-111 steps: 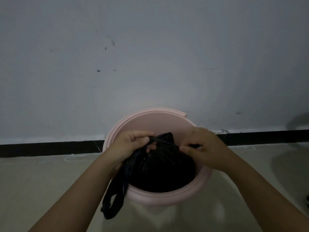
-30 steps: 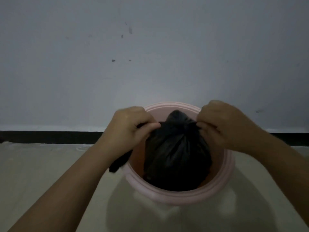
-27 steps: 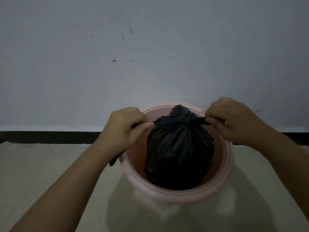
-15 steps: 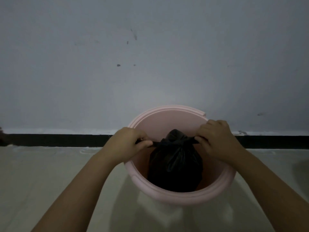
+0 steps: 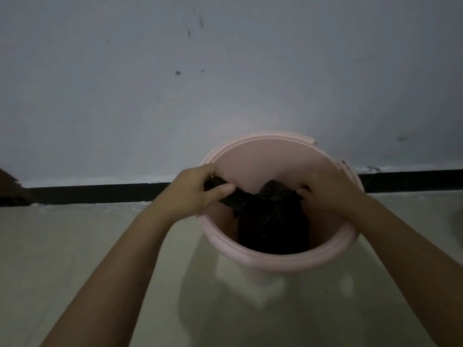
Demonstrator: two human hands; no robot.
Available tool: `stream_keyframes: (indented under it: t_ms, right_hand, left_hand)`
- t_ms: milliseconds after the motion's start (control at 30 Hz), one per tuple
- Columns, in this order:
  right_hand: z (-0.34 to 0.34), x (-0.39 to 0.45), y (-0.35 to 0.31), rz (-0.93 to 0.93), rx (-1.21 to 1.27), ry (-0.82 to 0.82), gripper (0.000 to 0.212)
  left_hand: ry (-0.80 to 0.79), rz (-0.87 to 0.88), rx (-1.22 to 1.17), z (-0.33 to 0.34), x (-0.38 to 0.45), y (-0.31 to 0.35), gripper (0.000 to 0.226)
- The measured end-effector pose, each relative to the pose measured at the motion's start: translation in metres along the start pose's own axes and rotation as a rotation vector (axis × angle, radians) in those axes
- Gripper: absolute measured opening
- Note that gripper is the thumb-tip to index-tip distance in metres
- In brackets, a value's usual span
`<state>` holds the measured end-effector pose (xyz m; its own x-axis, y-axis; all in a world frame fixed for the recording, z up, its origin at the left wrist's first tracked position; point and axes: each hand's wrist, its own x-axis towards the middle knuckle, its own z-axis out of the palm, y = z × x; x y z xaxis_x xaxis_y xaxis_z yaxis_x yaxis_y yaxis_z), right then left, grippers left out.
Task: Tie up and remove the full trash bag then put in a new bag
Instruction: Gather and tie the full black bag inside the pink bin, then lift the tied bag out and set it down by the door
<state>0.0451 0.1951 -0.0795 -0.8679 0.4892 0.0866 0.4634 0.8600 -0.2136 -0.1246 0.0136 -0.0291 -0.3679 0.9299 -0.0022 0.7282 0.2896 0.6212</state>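
Observation:
A full black trash bag sits inside a round pink bin on the floor by the wall. Its top is gathered into a knot at the middle. My left hand is closed on the bag's left tail over the bin's left rim. On the other side, my right hand grips the right tail, just inside the rim. The tails are pulled apart sideways. The bag's lower part is hidden in the bin's shadow.
A grey-white wall rises straight behind the bin, with a black skirting strip along its foot. Pale floor tiles spread to the left and in front. A dark brown object shows at the left edge.
The knotted bag, lifted above the rim a second ago, has sunk back lower into the bin. Both hands came down with it and still pull the tails apart.

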Motion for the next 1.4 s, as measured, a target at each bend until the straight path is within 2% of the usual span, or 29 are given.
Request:
stream_keyframes:
  t_ms: [67, 100, 267, 367, 433, 467, 533, 633, 700, 767, 867, 1000, 1133, 1233, 1300, 1400]
  right_hand:
    - [-0.001, 0.000, -0.001, 0.012, 0.005, -0.021, 0.018]
    - [-0.001, 0.000, 0.000, 0.006, 0.006, -0.027, 0.018]
    - [-0.003, -0.002, -0.005, -0.012, 0.025, -0.026, 0.017]
    - [-0.004, -0.002, -0.005, -0.005, 0.045, -0.040, 0.017]
    - [-0.004, -0.002, -0.005, -0.014, 0.062, -0.015, 0.020]
    - [-0.003, -0.001, -0.003, -0.020, 0.074, 0.005, 0.024]
    - [-0.001, 0.002, 0.000, -0.017, 0.096, 0.038, 0.035]
    - [-0.005, 0.003, -0.002, -0.032, 0.172, 0.109, 0.046]
    - [-0.013, 0.001, -0.004, 0.019, 0.209, 0.175, 0.044]
    - [-0.026, -0.004, -0.010, 0.147, 0.176, 0.212, 0.034]
    - [-0.058, -0.010, -0.025, 0.222, 0.128, 0.127, 0.034]
    - [-0.125, -0.019, -0.053, 0.234, 0.133, 0.022, 0.033]
    - [-0.226, -0.016, -0.083, 0.262, 0.162, -0.009, 0.035]
    - [-0.307, -0.005, -0.110, 0.187, 0.171, 0.146, 0.039]
    - [-0.357, 0.001, -0.138, 0.079, 0.207, 0.225, 0.042]
    - [-0.413, 0.008, -0.184, -0.054, 0.213, 0.231, 0.036]
  left_hand:
    - [-0.110, 0.031, 0.039, -0.010, -0.004, -0.001, 0.024]
    - [-0.092, 0.058, 0.054, -0.014, -0.005, -0.003, 0.026]
    - [0.208, 0.040, -0.095, -0.013, -0.007, -0.004, 0.022]
    - [0.490, 0.022, -0.151, -0.005, -0.002, -0.002, 0.019]
    - [0.636, 0.067, -0.053, 0.001, 0.001, 0.002, 0.016]
    - [0.673, 0.100, 0.046, 0.003, 0.003, 0.001, 0.025]
    - [0.704, 0.137, 0.194, 0.007, 0.012, -0.002, 0.039]
    - [0.710, 0.091, 0.186, 0.011, 0.023, 0.008, 0.043]
    - [0.673, 0.070, 0.199, 0.011, 0.028, 0.026, 0.040]
    - [0.614, 0.058, 0.328, 0.007, 0.033, 0.043, 0.034]
    - [0.558, 0.068, 0.517, -0.011, 0.037, 0.072, 0.029]
    - [0.533, 0.137, 0.565, -0.049, 0.033, 0.118, 0.035]
    - [0.534, 0.085, 0.413, -0.138, 0.031, 0.174, 0.054]
    - [0.650, -0.090, 0.074, -0.217, 0.011, 0.219, 0.040]
    - [0.727, -0.196, -0.073, -0.261, -0.018, 0.248, 0.039]
    - [0.775, -0.381, -0.241, -0.307, -0.069, 0.281, 0.028]
